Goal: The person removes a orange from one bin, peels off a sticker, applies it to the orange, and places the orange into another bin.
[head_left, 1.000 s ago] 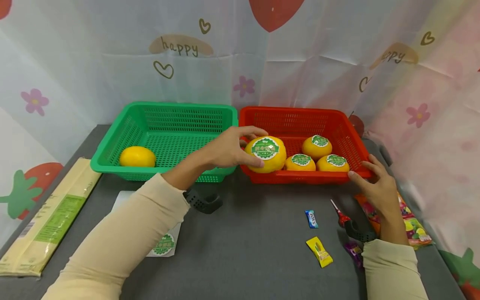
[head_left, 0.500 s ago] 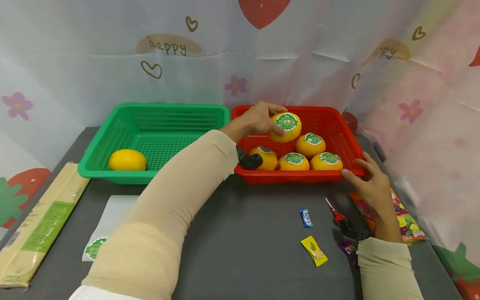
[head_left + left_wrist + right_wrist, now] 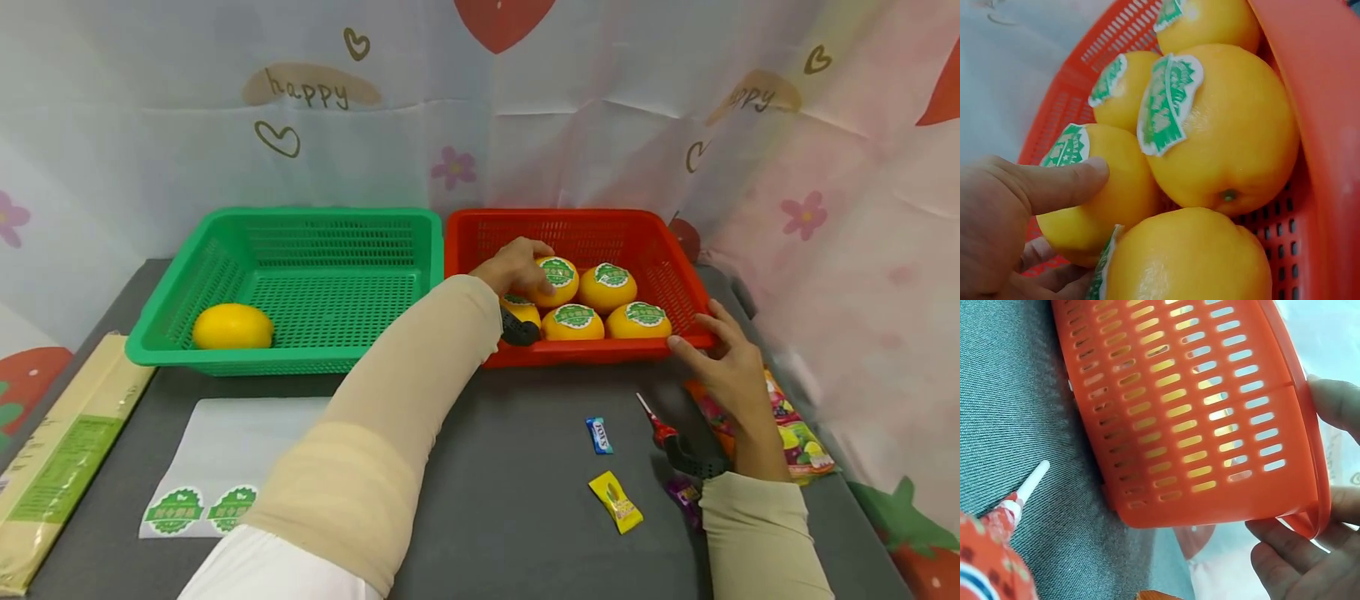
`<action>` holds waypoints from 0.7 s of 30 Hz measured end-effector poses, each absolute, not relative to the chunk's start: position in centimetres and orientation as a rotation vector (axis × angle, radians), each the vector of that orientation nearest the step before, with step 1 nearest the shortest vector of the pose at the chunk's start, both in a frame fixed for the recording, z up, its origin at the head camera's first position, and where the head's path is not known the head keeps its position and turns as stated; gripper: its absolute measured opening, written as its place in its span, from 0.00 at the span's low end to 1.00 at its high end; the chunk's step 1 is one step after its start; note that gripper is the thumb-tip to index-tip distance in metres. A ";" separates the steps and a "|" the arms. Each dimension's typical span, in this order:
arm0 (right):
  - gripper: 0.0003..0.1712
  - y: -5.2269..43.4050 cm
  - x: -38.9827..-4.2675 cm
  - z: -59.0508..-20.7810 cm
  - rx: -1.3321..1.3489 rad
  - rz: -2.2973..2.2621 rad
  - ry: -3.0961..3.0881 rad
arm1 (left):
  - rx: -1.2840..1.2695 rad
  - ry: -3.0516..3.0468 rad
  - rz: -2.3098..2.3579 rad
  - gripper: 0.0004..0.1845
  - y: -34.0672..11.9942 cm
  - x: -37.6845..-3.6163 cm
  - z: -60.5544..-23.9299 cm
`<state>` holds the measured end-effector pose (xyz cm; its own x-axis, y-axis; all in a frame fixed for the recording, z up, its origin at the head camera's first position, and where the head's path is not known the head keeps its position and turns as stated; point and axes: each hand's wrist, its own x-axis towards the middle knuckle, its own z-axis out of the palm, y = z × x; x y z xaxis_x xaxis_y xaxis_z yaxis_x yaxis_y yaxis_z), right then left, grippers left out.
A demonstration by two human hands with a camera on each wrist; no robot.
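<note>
While the left hand (image 3: pixel 517 265) curls around a stickered orange (image 3: pixel 557 282) in the red basket (image 3: pixel 592 225), setting it down looks nearly done; letting go comes next. Beside its thumb (image 3: pixel 1063 181), the left wrist view shows neighbouring oranges touching. Only the right wrist view shows the right hand's (image 3: pixel 723 362) fingers (image 3: pixel 1279 540) pinching the rim.

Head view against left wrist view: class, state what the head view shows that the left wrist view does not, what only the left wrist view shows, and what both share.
Only the head view shows the green basket holding one unlabelled yellow fruit, the sticker sheet, the wrapped sweets on the grey table, and the right hand at the red basket's corner.

Only the left wrist view shows the thumb pressed on a fruit's side and a stem end.

Both show the left hand gripping a labelled fruit inside the red basket.
</note>
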<state>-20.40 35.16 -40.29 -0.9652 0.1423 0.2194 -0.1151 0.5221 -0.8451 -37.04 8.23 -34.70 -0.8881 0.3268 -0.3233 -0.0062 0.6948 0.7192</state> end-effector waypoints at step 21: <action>0.37 35.2 -20.3 -40.2 -0.039 1.317 -2.578 | 0.558 2.625 1.098 0.39 3.7 -34.8 -30.6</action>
